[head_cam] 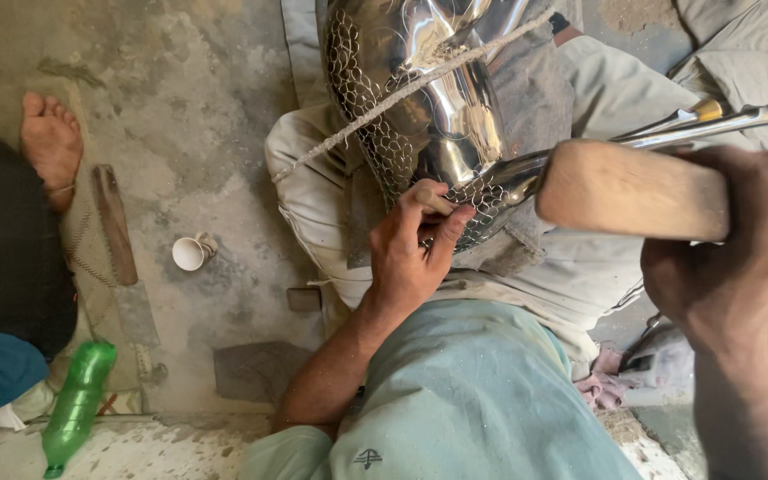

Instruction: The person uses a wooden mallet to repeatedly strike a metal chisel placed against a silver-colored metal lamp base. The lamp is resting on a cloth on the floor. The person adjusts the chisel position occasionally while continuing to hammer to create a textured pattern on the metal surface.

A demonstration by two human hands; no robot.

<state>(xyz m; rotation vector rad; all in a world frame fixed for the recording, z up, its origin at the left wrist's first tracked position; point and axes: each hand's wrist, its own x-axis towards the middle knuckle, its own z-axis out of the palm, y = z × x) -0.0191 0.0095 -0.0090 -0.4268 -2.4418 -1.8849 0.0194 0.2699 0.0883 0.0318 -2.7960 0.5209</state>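
Your left hand (411, 253) pinches a small punch (435, 201) on the shiny metal vessel (442, 107) at 12 o'clock, on your lap. Your right hand (726, 258) grips a wooden mallet (628, 188). The scale pattern covers the lower edge; the upper part is still plain.

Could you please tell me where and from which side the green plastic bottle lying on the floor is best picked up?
Grip the green plastic bottle around its wide ribbed body, coming down from above. It lies on its side with the narrow neck pointing toward the lower edge of the picture, so the upper side of the body is open, while clutter sits close at its right.
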